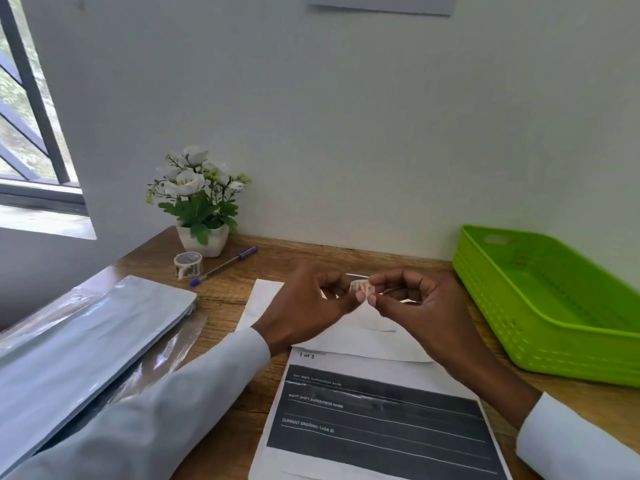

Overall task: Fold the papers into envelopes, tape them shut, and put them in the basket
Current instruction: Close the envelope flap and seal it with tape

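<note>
Above the folded white paper envelope (349, 336) at mid-frame, my left hand (304, 303) and right hand (415, 306) both pinch a small patterned tape strip (362, 288). I'd keep it taut, then press it across the flap; the green plastic basket (540, 306) waits right.

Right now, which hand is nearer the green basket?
Right. The right hand holds the tape piece just left of the green basket; the left hand pinches the same piece from farther left.
</note>
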`<act>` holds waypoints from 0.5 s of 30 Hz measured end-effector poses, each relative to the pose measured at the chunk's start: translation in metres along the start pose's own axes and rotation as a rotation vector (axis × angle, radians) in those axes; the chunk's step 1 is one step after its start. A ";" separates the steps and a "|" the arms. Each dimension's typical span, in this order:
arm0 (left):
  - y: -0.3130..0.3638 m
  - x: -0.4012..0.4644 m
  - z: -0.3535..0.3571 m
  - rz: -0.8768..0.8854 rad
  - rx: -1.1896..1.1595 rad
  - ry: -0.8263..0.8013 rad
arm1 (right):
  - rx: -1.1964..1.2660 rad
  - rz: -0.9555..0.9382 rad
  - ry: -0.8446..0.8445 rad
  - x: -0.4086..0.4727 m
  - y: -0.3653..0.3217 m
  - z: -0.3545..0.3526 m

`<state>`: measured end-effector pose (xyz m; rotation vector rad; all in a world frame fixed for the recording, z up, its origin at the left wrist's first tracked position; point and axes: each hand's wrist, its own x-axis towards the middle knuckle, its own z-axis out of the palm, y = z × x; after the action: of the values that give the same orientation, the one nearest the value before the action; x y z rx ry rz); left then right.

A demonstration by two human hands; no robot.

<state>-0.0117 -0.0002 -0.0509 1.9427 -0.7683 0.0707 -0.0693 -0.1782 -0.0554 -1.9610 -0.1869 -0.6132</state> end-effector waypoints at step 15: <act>0.002 -0.001 -0.002 -0.226 -0.293 -0.076 | 0.402 0.286 0.054 -0.005 -0.006 0.001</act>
<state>-0.0135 0.0017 -0.0484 1.7458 -0.5679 -0.2412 -0.0758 -0.1735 -0.0533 -1.5438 0.0064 -0.4034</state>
